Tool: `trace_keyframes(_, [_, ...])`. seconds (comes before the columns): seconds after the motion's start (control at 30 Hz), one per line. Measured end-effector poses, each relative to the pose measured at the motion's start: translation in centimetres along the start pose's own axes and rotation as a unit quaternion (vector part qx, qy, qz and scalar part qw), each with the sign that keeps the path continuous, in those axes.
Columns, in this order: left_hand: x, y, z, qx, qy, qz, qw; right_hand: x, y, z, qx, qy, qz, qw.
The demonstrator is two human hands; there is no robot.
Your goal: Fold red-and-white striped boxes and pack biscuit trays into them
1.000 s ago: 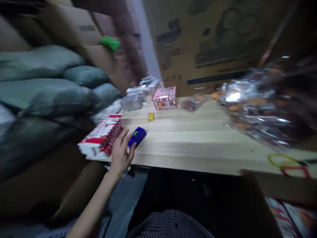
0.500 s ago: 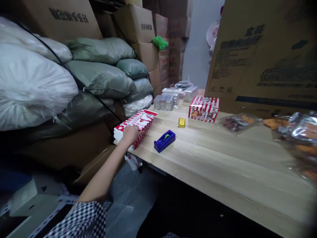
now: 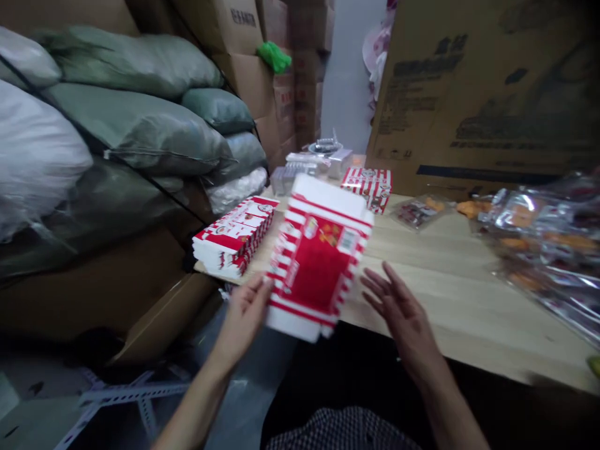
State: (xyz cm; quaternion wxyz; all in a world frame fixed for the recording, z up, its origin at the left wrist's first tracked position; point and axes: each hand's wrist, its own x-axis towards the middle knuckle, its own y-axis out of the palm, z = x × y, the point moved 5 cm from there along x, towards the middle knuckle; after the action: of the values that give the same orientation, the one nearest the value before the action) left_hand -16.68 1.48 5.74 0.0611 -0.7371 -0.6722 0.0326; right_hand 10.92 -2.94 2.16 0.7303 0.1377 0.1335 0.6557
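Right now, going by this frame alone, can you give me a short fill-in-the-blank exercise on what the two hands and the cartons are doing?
1. The flat red-and-white carton is held by the ____ hand.
2. The right hand is open, its fingers spread, and holds ____.
3. The stack of flat cartons lies at the table's ____ end.
4. Behind the stack are piled grey-green ____.

Missing words: left; nothing; left; sacks

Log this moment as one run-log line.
left hand: holds flat carton | right hand: open, near it | carton stack on table
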Motion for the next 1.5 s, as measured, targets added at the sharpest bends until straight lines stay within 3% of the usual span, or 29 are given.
trace_keyframes(0.07, [-2.3,4.7,3.7,-0.111,-0.105,0.111,0.982,-1.2,0.1,-1.7,0.027,0.027,-0.048,0.998])
trace_keyframes(0.1, [-3.1,6.6,5.2,-0.141,-0.133,0.136,0.972,-1.8,-0.2,-2.4,0.034,0.041,-0.071,0.996])
trace_keyframes(0.17, [-3.8,9.2,7.4,-0.153,-0.132,0.111,0.973,-3.0,-1.4,-3.6,0.033,0.064,-0.103,0.992])
trace_keyframes(0.27, [-3.9,11.8,9.1,-0.124,-0.096,0.078,0.985,-4.8,-3.6,-4.8,0.010,0.095,-0.126,0.987])
trace_keyframes(0.43, [-5.1,15.5,10.4,-0.129,-0.108,0.116,0.979,-6.6,-6.0,-6.6,-0.008,0.107,-0.178,0.978])
trace_keyframes(0.53, [-5.9,16.8,10.4,-0.140,-0.123,0.129,0.974,-6.5,-6.2,-7.3,-0.046,0.092,-0.171,0.980])
trace_keyframes(0.73, [-5.8,17.9,9.7,-0.164,-0.146,0.155,0.963,-6.0,-6.3,-7.7,-0.090,0.066,-0.157,0.981])
trace_keyframes(0.9, [-4.9,17.4,10.5,-0.175,-0.180,0.112,0.961,-5.6,-5.8,-7.5,-0.014,0.084,-0.156,0.984])
trace_keyframes(1.0, [-4.0,16.7,10.8,-0.212,-0.192,0.088,0.954,-5.2,-6.3,-7.0,0.030,0.085,-0.108,0.990])
trace_keyframes(1.17, [-3.8,16.2,10.4,-0.233,-0.211,0.116,0.942,-4.8,-8.0,-6.3,0.089,0.095,-0.056,0.990])
trace_keyframes(1.3, [-3.8,15.6,10.3,-0.218,-0.191,0.132,0.948,-5.1,-8.0,-6.6,0.114,0.124,-0.062,0.984])
trace_keyframes(1.5, [-1.1,14.7,10.8,-0.229,-0.137,0.092,0.959,-5.4,-7.4,-7.4,0.114,0.148,-0.019,0.982])
